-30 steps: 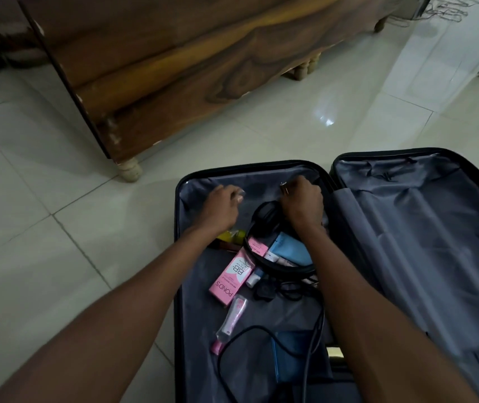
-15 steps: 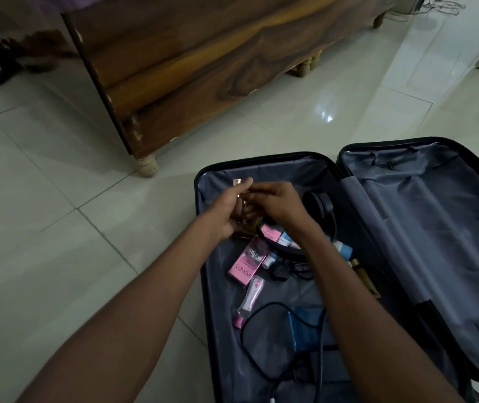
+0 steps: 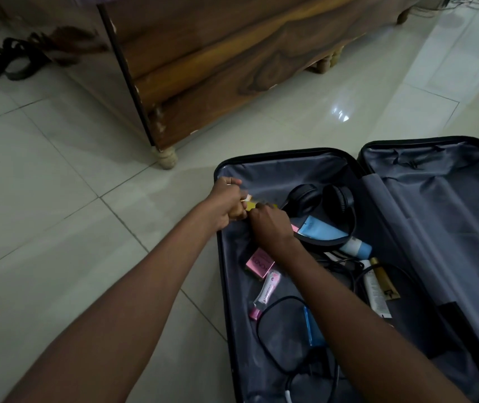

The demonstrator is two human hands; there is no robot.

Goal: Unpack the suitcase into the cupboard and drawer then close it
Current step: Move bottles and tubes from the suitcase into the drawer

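An open black suitcase with grey lining lies flat on the tiled floor. Its left half holds black headphones, a blue tube, a pink box, a small pink-capped tube, a gold and white tube, a blue flat item and black cables. My left hand grips small items at the suitcase's left rim. My right hand meets it and holds a small yellow item. What the small items are I cannot make out.
A wooden bed frame on turned feet stands just behind the suitcase. Black sandals lie at the far left. The suitcase's right half shows only grey lining. Glossy white tiles surround it.
Both hands have moved from the headphones to the suitcase's left rim and come together, holding small items. The headphones now lie uncovered. My view has swung left.
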